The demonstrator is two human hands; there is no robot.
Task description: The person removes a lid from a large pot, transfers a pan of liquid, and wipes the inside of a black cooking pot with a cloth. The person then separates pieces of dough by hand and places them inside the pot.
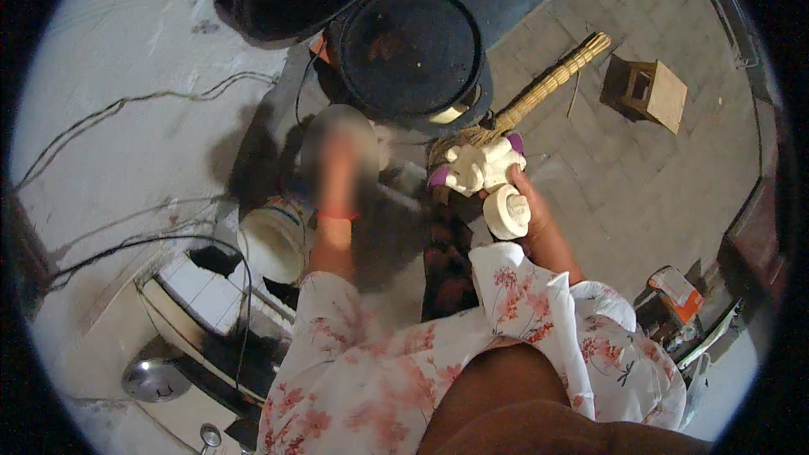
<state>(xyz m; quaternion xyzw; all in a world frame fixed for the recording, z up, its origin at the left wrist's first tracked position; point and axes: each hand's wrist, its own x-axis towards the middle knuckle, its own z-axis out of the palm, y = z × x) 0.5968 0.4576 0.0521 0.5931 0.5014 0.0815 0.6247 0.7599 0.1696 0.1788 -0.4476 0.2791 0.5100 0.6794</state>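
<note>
In my right hand (534,199) is a cream-coloured, lumpy figure (483,167) with purple tips at two ends. A round cream piece with a raised knob (507,212) sits against the same hand, just below the figure; whether the two are joined cannot be told. My left hand (339,155) reaches forward at the left, below the big dark round lid (411,47). A blurred patch covers it, so its fingers and anything in them are hidden. A red band circles the left wrist.
A straw broom (550,83) lies behind the figure. A small wooden stool (657,95) stands on the brick floor at the right. A pale bucket (272,243) is left of my left forearm, near loose cables (189,237) and a metal lid (156,379).
</note>
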